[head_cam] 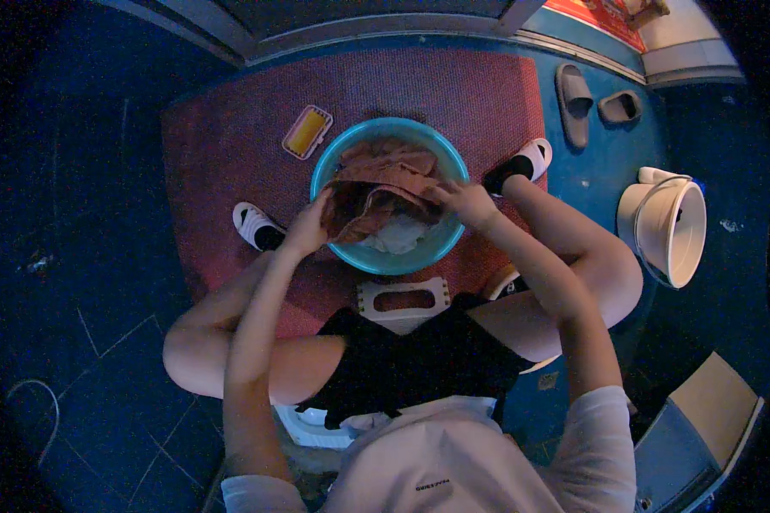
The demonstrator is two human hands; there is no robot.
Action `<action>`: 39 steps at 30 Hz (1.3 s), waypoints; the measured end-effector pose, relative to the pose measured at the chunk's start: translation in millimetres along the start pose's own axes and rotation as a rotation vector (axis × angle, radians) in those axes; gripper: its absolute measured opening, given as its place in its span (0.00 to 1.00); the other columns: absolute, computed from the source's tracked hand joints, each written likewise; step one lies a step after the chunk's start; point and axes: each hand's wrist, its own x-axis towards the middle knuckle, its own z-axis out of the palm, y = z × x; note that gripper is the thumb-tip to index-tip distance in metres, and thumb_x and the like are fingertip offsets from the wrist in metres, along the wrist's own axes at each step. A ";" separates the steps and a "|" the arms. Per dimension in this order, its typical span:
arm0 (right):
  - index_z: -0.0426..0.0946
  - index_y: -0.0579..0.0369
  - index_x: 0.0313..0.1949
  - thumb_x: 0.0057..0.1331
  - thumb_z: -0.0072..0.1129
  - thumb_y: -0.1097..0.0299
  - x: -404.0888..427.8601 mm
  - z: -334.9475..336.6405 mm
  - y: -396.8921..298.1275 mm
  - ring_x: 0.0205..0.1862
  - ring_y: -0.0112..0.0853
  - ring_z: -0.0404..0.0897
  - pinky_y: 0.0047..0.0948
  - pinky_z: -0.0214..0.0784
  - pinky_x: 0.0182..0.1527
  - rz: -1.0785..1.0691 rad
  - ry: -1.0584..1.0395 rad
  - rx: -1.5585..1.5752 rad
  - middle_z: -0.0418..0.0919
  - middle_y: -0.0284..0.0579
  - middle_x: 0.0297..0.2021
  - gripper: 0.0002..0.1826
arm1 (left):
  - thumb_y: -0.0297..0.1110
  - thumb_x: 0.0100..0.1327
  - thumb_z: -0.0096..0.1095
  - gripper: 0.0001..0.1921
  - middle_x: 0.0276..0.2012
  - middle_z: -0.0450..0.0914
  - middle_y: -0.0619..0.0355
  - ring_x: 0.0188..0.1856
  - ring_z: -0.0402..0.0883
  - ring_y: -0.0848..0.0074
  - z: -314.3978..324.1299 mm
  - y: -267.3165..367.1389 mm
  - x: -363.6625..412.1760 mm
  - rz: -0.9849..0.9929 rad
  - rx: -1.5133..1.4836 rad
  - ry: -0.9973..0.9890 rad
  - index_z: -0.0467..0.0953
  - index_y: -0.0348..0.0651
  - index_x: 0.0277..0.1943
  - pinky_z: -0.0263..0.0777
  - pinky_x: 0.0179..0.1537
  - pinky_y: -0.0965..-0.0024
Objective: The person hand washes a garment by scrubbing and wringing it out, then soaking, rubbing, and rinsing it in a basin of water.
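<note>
A turquoise basin stands on a red textured mat before me, between my feet. Reddish-brown cloth, perhaps a garment, is spread across it and partly raised above the rim. My left hand grips the cloth's left edge at the basin's left side. On the right, my right hand holds the cloth's other edge near the rim. A pale, whitish cloth lies lower in the basin, partly covered by the brown one. The fingertips of both hands are partly hidden by fabric.
A yellow bar in a pink-rimmed soap box lies left of the basin on the mat. A white plastic stool shows under me. At right are grey slippers, a cream bucket and an open box-like container.
</note>
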 end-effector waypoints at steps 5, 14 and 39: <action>0.56 0.50 0.52 0.53 0.41 0.71 13.1 21.6 -24.2 0.36 0.45 0.73 0.35 0.70 0.33 0.243 -0.015 0.142 0.63 0.51 0.47 0.23 | 0.26 0.41 0.62 0.39 0.51 0.62 0.45 0.52 0.64 0.61 3.4 1.0 -5.5 0.051 -0.220 0.048 0.50 0.41 0.58 0.57 0.52 0.68; 0.66 0.50 0.41 0.52 0.47 0.63 18.6 -12.3 1.9 0.38 0.44 0.69 0.47 0.61 0.37 0.390 0.255 -0.036 0.67 0.47 0.39 0.16 | 0.11 0.44 0.40 0.26 0.44 0.71 0.48 0.48 0.69 0.67 -20.3 10.2 4.4 -0.161 -0.466 0.073 0.65 0.37 0.49 0.60 0.49 0.72; 0.56 0.54 0.53 0.62 0.26 0.51 32.5 71.4 33.5 0.51 0.48 0.62 0.38 0.54 0.51 0.352 0.489 0.982 0.63 0.56 0.49 0.25 | 0.25 0.42 0.58 0.41 0.53 0.59 0.45 0.49 0.65 0.52 0.0 40.9 22.0 0.185 0.090 0.349 0.44 0.50 0.59 0.63 0.46 0.58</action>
